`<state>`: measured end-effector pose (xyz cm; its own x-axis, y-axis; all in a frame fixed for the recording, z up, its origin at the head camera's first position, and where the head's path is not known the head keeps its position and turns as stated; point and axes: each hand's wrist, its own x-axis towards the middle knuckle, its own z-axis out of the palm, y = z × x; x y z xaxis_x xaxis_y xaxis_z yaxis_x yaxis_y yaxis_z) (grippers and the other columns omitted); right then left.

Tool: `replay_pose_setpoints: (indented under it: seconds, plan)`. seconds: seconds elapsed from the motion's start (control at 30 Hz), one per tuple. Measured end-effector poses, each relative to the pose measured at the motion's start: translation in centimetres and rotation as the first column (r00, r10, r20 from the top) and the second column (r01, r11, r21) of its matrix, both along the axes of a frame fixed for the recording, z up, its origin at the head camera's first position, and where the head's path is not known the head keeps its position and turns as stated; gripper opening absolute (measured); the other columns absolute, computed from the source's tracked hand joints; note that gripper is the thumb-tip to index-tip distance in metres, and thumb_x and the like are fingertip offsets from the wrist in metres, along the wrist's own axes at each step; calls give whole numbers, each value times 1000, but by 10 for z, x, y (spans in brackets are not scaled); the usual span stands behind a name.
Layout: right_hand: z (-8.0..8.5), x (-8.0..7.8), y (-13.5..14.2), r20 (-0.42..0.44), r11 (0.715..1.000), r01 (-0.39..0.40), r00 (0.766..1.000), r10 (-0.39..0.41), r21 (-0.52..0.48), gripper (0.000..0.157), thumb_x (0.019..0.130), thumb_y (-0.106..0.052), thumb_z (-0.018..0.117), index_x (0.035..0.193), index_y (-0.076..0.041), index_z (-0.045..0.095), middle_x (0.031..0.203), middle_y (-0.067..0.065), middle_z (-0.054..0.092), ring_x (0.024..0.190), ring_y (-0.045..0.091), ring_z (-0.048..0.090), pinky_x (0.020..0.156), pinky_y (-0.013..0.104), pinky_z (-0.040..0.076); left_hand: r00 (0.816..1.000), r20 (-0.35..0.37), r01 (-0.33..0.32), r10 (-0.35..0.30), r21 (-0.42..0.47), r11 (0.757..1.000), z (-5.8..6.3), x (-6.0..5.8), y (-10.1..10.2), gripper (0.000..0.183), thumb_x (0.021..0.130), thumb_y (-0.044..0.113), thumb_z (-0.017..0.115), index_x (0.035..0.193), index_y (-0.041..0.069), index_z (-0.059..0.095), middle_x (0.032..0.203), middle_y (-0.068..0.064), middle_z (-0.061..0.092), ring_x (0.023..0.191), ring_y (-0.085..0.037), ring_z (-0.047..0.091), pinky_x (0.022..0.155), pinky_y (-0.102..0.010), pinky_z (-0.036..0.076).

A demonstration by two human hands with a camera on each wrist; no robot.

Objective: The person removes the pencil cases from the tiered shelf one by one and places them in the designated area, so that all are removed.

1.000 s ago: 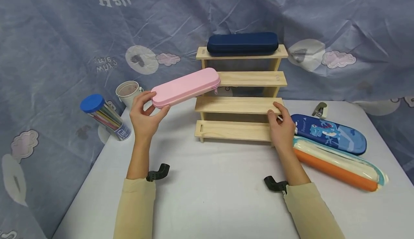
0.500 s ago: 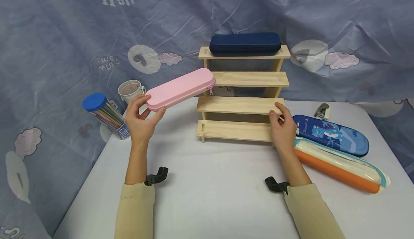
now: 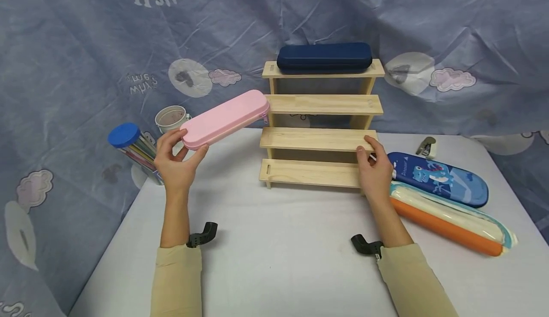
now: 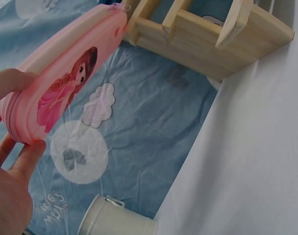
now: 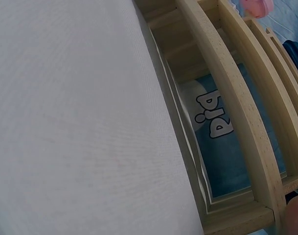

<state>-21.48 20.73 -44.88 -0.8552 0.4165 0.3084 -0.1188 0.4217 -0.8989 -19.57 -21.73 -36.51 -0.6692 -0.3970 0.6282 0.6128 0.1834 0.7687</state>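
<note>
My left hand (image 3: 175, 167) pinches the near end of a pink zippered pencil case (image 3: 227, 119), held tilted in the air left of the wooden tiered shelf (image 3: 317, 138). In the left wrist view, the underside of the pencil case (image 4: 73, 81) shows a printed doll-like figure. Its far end overlaps the left edge of the shelf's second board in the head view. My right hand (image 3: 374, 169) grips the right end of the shelf's third board from the top. On the top board lies a dark navy pencil case (image 3: 324, 58).
Right of the shelf lie a blue dinosaur pencil case (image 3: 439, 178), an orange and cream pouch (image 3: 450, 217) and a small stapler (image 3: 426, 148). At the left stand a white bucket (image 3: 170, 118) and a blue-lidded tube (image 3: 128, 138) of coloured sticks. A printed cloth hangs behind.
The left hand has moved left with the pink pencil case, drawing it away from the shelf. The right hand stays on the shelf board.
</note>
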Motion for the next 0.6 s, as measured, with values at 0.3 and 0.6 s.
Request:
replay_pose_setpoints:
  seconds: [0.3,0.6]
  plan:
    - [1,1,0,-10,1000,-3,1000,3,1,40,95,-44,55,134,-33,56,136,-6,53,111,15,56,92,34,50,998,23,-53,52,16,998,-1,0,-9,50,66,-7,84,112,-6,67,121,-19,53,109,-29,54,87,-33,53]
    - [0,1,1,-9,1000,-10,1000,10,5,41,95,-44,55,134,-32,56,137,-6,52,115,16,55,95,37,49,994,76,-83,82,15,996,-32,-21,-26,53,63,-1,89,112,0,70,121,-12,55,109,-27,56,85,-30,54]
